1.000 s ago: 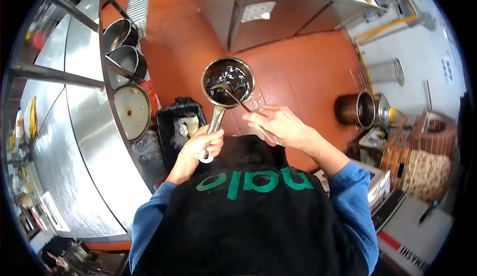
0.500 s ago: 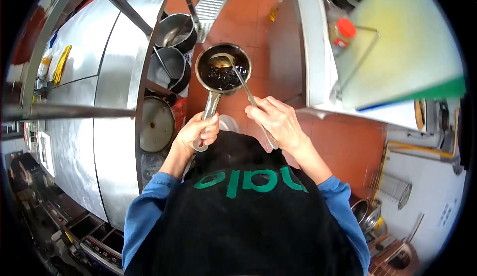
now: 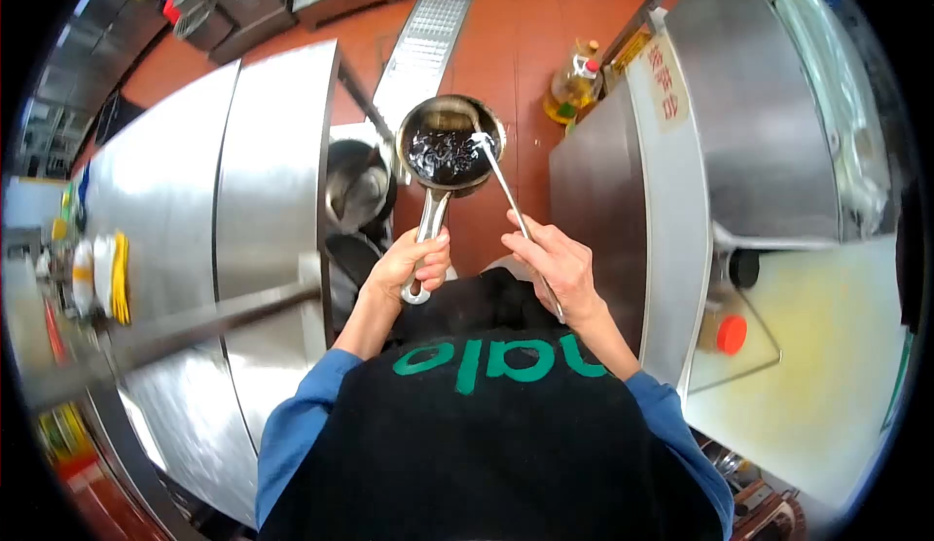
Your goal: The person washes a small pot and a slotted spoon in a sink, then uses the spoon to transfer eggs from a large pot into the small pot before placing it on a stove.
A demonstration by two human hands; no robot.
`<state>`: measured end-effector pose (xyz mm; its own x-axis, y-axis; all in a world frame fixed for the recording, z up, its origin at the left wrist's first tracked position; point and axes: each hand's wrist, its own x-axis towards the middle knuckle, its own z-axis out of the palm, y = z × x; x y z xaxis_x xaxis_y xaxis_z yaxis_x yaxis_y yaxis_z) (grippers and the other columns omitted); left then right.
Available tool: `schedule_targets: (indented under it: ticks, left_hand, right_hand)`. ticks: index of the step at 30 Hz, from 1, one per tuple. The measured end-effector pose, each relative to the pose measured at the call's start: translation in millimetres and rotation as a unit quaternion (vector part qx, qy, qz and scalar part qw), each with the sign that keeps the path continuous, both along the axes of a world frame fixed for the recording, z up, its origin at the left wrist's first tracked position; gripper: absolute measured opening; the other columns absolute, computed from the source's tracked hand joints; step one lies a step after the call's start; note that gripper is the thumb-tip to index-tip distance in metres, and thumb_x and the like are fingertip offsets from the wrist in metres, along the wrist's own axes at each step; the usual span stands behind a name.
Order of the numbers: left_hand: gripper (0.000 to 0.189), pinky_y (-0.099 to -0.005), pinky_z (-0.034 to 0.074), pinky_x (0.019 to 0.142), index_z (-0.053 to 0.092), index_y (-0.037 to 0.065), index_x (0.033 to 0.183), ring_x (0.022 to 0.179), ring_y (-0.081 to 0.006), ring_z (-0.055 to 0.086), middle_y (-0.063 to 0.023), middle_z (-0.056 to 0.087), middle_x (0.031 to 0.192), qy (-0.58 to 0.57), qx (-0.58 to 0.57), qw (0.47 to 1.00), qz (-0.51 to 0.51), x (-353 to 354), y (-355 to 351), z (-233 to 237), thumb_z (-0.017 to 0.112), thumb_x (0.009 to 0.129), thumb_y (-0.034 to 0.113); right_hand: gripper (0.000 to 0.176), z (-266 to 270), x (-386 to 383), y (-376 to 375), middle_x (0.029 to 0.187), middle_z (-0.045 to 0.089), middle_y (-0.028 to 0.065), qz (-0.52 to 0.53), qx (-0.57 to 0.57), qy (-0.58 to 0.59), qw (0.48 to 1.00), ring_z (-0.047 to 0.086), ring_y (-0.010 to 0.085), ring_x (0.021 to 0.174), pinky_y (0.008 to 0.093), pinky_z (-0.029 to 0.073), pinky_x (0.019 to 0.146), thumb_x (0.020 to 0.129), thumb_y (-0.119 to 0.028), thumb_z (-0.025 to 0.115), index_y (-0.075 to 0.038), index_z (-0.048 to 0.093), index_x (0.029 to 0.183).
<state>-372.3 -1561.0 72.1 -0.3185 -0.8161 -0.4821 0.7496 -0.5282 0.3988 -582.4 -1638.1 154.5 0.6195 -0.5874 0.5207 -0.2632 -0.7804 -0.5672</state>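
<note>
My left hand [image 3: 413,263] is closed around the metal handle of a saucepan [image 3: 469,187], holding it out in front of the black apron. Dark, glossy liquid [image 3: 438,157] lies in the pan. In my right hand [image 3: 557,267] is the thin handle of a ladle [image 3: 512,191], gripped between thumb and fingers. The ladle slants forward over the pan's right rim, and its bowl is inside at the far side, partly hard to make out against the pan wall.
A steel counter [image 3: 277,142] runs along the left, with pots [image 3: 358,191] on a low shelf beside it. A floor grating [image 3: 428,40] lies ahead. Oil jug [image 3: 572,84] stands ahead right. At right are a cutting board [image 3: 812,356] and a red-lidded jar [image 3: 730,335].
The view has swung forward, with more floor ahead and the oil jug now in full sight. Both hands still hold the saucepan and ladle; the ladle bowl sits farther toward the pan's far side.
</note>
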Motion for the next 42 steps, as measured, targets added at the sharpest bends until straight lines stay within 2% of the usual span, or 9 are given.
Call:
schedule_targets:
  ticks: [7,13,15,17,19,28,31,33,42]
  left_hand:
    - [0.014,-0.0218,0.029,0.037,0.042,0.011,0.080,0.041,-0.0050,0.033,0.0046,0.035,0.056,-0.007,-0.026,0.999,-0.020,85,-219,0,0.051,0.089,0.016]
    - [0.013,-0.0204,0.028,0.037,0.044,0.009,0.081,0.040,-0.0045,0.031,0.0050,0.035,0.057,0.030,-0.034,0.997,0.070,147,-416,8,0.047,0.092,0.017]
    - [0.012,-0.0198,0.028,0.037,0.046,0.008,0.084,0.041,-0.0041,0.030,0.0053,0.035,0.057,0.078,-0.076,0.991,0.073,176,-471,-5,0.045,0.092,0.017]
    - [0.012,-0.0189,0.027,0.037,0.048,0.006,0.089,0.042,-0.0035,0.030,0.0054,0.036,0.058,0.090,-0.059,0.986,0.126,194,-528,25,0.043,0.093,0.016]
    - [0.013,-0.0188,0.027,0.037,0.049,0.005,0.090,0.042,-0.0036,0.030,0.0052,0.036,0.058,0.093,-0.099,0.983,0.123,224,-588,30,0.043,0.093,0.016]
    - [0.012,-0.0195,0.028,0.037,0.050,0.005,0.089,0.041,-0.0038,0.032,0.0049,0.036,0.058,-0.002,-0.094,0.980,0.173,373,-820,36,0.045,0.091,0.016]
    - [0.019,-0.0189,0.027,0.037,0.044,0.009,0.075,0.040,-0.0042,0.030,0.0051,0.034,0.055,-0.033,-0.126,0.980,0.149,424,-920,48,0.046,0.092,0.018]
    - [0.029,-0.0191,0.025,0.037,0.039,0.012,0.066,0.039,-0.0044,0.028,0.0056,0.031,0.049,-0.127,-0.038,0.974,0.184,445,-974,76,0.048,0.091,0.024]
    - [0.031,-0.0198,0.025,0.037,0.037,0.012,0.062,0.041,-0.0047,0.031,0.0042,0.034,0.050,-0.222,-0.002,0.965,0.142,565,-1164,42,0.055,0.087,0.019]
  right_hand:
    - [0.022,-34,63,-206,0.100,0.061,0.0176,-0.068,-0.032,-0.050,0.996,0.061,0.0251,0.072,0.0290,0.050,0.061,0.068,0.006,0.060,0.001,0.060,0.089]
    - [0.018,-40,137,-420,0.103,0.061,0.0193,-0.016,0.074,-0.154,0.985,0.063,0.0230,0.075,0.0263,0.049,0.064,0.090,-0.010,0.045,0.002,0.058,0.090]
    - [0.023,-30,166,-477,0.105,0.060,0.0175,-0.037,0.347,-0.279,0.894,0.063,0.0228,0.076,0.0273,0.050,0.063,0.093,-0.017,0.040,0.000,0.054,0.095]
    - [0.026,-6,191,-547,0.107,0.059,0.0157,-0.022,0.421,-0.301,0.855,0.063,0.0205,0.080,0.0268,0.050,0.062,0.095,-0.025,0.035,-0.004,0.049,0.101]
    - [0.027,-1,217,-618,0.108,0.058,0.0158,-0.010,0.564,-0.413,0.715,0.062,0.0192,0.082,0.0251,0.049,0.061,0.095,-0.029,0.034,-0.008,0.046,0.105]
    - [0.026,-9,292,-895,0.118,0.053,0.0163,0.050,0.609,-0.535,0.583,0.060,0.0177,0.089,0.0230,0.049,0.062,0.094,-0.031,0.037,-0.009,0.045,0.108]
    - [0.026,-11,291,-1005,0.123,0.048,0.0177,0.027,0.583,-0.552,0.596,0.060,0.0180,0.090,0.0230,0.049,0.063,0.094,-0.028,0.040,-0.007,0.046,0.108]
    - [0.027,-8,291,-1058,0.123,0.049,0.0174,-0.019,0.554,-0.546,0.629,0.060,0.0176,0.090,0.0223,0.048,0.062,0.094,-0.028,0.040,-0.007,0.046,0.109]
    - [0.027,-38,344,-1241,0.118,0.053,0.0161,0.007,0.589,-0.483,0.648,0.060,0.0151,0.084,0.0224,0.048,0.061,0.093,-0.029,0.040,-0.009,0.048,0.109]
